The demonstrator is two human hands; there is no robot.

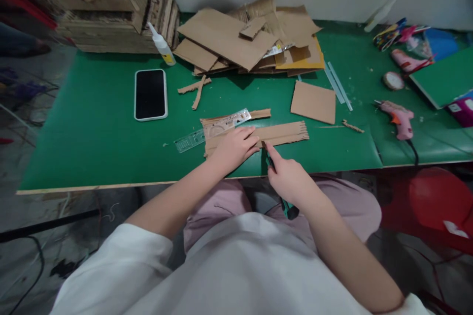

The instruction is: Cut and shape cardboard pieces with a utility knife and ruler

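My left hand lies with flat fingers on a corrugated cardboard strip, pressing it against the table. In my closed right hand is a green and black box cutter, its index finger stretched along the front. The cutter's tip touches or is very close to the strip's lower edge, just right of my left fingers. A clear plastic ruler lies slanted at the strip's left, partly over the cardboard. Behind it a narrow cardboard piece sticks out.
Phone, glue bottle and crossed cardboard scraps are on the left. A cardboard pile stands at the back. Rightward are a cardboard rectangle, glue sticks, tape roll and pink glue gun with a cable.
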